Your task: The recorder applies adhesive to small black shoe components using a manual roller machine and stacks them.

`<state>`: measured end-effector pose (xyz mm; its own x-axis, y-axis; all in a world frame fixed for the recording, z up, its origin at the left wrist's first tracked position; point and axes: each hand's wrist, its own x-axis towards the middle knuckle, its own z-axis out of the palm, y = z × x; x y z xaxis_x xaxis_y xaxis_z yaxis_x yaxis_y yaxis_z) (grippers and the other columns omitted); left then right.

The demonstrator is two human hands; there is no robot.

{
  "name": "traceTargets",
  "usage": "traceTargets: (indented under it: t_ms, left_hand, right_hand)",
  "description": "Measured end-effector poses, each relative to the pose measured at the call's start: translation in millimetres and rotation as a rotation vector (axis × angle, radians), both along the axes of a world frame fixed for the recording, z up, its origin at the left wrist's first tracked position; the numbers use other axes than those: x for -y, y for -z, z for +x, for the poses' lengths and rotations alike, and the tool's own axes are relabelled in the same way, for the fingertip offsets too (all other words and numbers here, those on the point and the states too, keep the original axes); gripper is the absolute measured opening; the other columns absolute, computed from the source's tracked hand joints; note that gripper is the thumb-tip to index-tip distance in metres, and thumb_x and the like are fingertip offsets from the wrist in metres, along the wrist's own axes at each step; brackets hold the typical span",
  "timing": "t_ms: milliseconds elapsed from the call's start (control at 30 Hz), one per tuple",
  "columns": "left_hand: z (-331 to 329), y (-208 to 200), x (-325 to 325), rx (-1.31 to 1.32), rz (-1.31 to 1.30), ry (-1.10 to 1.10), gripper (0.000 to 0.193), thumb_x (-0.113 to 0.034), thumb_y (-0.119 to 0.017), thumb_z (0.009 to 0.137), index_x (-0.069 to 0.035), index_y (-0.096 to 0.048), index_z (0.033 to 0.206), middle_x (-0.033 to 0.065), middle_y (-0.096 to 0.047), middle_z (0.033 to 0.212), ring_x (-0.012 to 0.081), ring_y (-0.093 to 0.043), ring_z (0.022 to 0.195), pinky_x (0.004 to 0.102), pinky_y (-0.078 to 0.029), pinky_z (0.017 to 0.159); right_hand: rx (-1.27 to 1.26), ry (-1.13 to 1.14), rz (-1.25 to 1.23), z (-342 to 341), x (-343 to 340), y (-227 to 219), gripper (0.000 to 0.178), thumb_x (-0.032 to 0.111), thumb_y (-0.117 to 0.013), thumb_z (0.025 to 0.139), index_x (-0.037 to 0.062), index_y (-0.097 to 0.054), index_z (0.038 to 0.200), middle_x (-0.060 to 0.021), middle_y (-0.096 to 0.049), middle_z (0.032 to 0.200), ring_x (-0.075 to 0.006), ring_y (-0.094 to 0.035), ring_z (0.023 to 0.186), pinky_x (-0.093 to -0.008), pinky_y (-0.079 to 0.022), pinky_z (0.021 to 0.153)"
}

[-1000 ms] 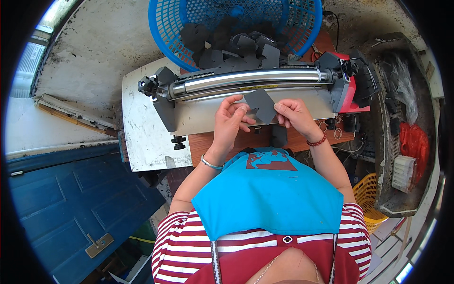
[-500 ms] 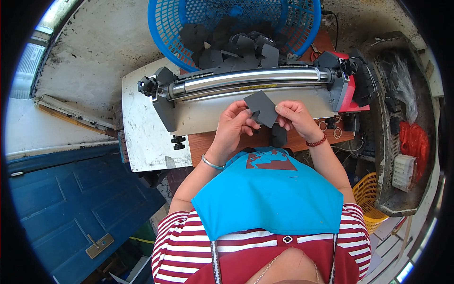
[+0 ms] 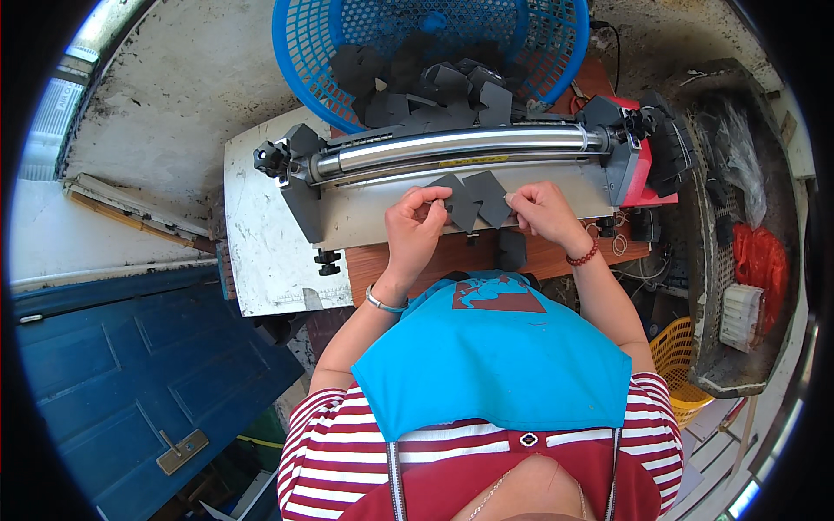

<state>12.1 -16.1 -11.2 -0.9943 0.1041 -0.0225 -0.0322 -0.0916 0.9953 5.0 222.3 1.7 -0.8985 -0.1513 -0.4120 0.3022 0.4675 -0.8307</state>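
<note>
My left hand (image 3: 415, 226) pinches a dark grey flat notched piece (image 3: 458, 203) between thumb and fingers. Close beside it, a second dark grey flat piece (image 3: 489, 196) has its right edge in the pinch of my right hand (image 3: 547, 214). Both pieces are just over the front of a pale metal plate (image 3: 365, 210), before a roller machine with a shiny steel roller (image 3: 460, 146). Below them, another dark piece (image 3: 512, 249) sits by the front of the brown wooden tabletop (image 3: 382, 267), next to my blue apron.
Behind the roller stands a blue plastic basket (image 3: 291, 61) with many dark pieces in it. Black knobs (image 3: 327, 261) stick out under the plate. A white board (image 3: 261, 208) lies at left, a yellow basket (image 3: 671, 354) at lower right, and cords hang near the machine's right end.
Half a second ago both hands were at what looked like one piece. Now two pieces show side by side, one at each hand, and my left hand has shifted slightly left.
</note>
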Motion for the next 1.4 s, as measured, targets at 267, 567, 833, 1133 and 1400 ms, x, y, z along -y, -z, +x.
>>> traceTargets:
  t_ms: [267,567,833,1133,1400]
  left_hand:
    - [2.5,-3.7,-7.4,0.07,-0.019,0.058,0.016,-0.001,-0.056,0.09,0.001,-0.068,0.099,-0.0004,-0.057,0.085,0.0053,-0.06,0.067,0.0184,-0.047,0.057]
    - [0.8,5.0,-5.0,0.095,-0.022,0.116,0.021,-0.005,-0.056,0.092,-0.003,-0.065,0.111,0.0034,-0.067,0.098,0.0064,-0.063,0.074,0.0175,-0.049,0.057]
    - [-1.6,6.7,-0.8,0.015,-0.039,0.124,0.019,-0.004,-0.055,0.092,-0.002,-0.064,0.109,0.0046,-0.066,0.101,0.0072,-0.063,0.076,0.0182,-0.05,0.059]
    - [0.8,4.9,1.5,0.003,-0.049,0.182,0.017,-0.001,-0.056,0.088,-0.001,-0.066,0.102,0.004,-0.063,0.092,0.006,-0.058,0.07,0.0195,-0.048,0.06]
    - [0.5,11.0,16.4,0.027,-0.002,0.263,0.018,-0.001,-0.054,0.091,-0.001,-0.065,0.105,0.0048,-0.061,0.096,0.0084,-0.062,0.08,0.0219,-0.051,0.068]
  right_hand:
    - [-0.123,-0.037,-0.071,-17.1,18.4,1.7,0.04,0.035,-0.055,0.096,0.002,-0.064,0.076,0.0004,-0.058,0.058,-0.0049,-0.049,0.046,-0.0213,-0.037,0.042]
    - [0.0,-0.024,-0.043,-12.2,9.8,1.7,0.034,0.03,-0.059,0.094,0.0028,-0.064,0.074,0.0006,-0.057,0.056,-0.0055,-0.05,0.047,-0.0202,-0.037,0.043]
    - [-0.406,0.012,0.269,-31.4,18.8,-15.8,0.036,0.032,-0.06,0.09,0.0013,-0.067,0.071,-0.0109,-0.063,0.06,-0.0225,-0.062,0.056,-0.0355,-0.046,0.055]
    - [-0.342,-0.054,0.704,-154.6,-12.7,-24.0,0.043,0.041,-0.066,0.082,0.0005,-0.068,0.099,-0.0137,-0.07,0.089,-0.0281,-0.068,0.087,-0.0392,-0.051,0.075]
    - [0.023,-0.105,0.426,-207.0,-14.4,10.0,0.028,0.027,-0.07,0.085,0.0003,-0.066,0.082,-0.0075,-0.064,0.072,-0.0141,-0.059,0.055,-0.0275,-0.046,0.049]
